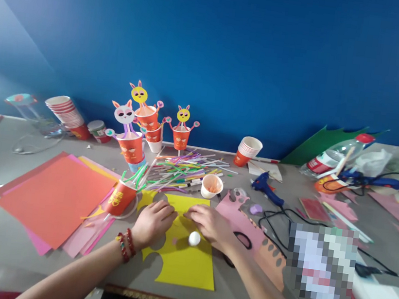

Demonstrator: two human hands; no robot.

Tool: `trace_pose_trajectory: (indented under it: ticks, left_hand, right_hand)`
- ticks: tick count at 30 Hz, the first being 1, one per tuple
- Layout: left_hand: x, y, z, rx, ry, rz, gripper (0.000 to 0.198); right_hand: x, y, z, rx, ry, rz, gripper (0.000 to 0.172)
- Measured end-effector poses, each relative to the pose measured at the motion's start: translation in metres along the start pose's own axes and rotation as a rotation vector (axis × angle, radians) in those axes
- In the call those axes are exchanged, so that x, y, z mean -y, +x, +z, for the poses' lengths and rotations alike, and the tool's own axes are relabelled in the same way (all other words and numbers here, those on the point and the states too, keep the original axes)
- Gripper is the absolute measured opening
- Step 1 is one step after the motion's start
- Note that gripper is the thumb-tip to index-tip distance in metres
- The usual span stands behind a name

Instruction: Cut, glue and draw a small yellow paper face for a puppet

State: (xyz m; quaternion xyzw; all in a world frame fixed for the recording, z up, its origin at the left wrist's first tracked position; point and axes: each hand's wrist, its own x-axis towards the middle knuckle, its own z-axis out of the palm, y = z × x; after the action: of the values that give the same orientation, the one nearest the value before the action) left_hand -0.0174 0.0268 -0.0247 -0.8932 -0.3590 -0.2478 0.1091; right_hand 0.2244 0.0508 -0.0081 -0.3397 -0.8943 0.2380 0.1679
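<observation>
My left hand [155,219], with beaded bracelets at the wrist, rests over a yellow foam or paper sheet [189,266] with round bites cut from its edge. Its fingers are curled down. Opposite it, my right hand [208,224] has thumb and fingers closed together over the same sheet. Fingertips of both hands are near each other; whatever they pinch blends with the yellow and cannot be made out. A small white ball-like cap [194,238] stands on the sheet by my right wrist. Black-handled scissors [242,240] lie partly under my right forearm.
Paper-cup figures with animal heads [130,145] stand at the back left. Colourful pipe cleaners or straws [182,169] lie behind the sheet, beside a white cup [212,186]. A blue glue gun [268,188] trails a black cord at right. Orange paper [56,199] is stacked at left.
</observation>
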Motion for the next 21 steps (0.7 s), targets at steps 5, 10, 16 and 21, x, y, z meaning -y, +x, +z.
trace_pose_trajectory:
  ticks: [5, 10, 16, 21]
  left_hand:
    - [0.002, 0.003, 0.003, 0.015, 0.038, 0.000, 0.015]
    - [0.004, 0.000, 0.007, 0.033, 0.055, 0.006, 0.013]
    - [0.003, -0.002, 0.009, 0.067, 0.075, 0.020, 0.011]
    - [0.003, 0.000, 0.009, 0.072, 0.084, 0.026, 0.010]
  right_hand:
    - [-0.011, 0.005, 0.012, 0.005, -0.008, -0.049, 0.034]
    - [-0.013, 0.002, 0.015, -0.019, -0.001, -0.049, 0.031]
    - [-0.011, 0.003, 0.016, -0.032, 0.003, -0.036, 0.027]
    - [-0.012, 0.002, 0.018, -0.042, 0.013, -0.038, 0.026]
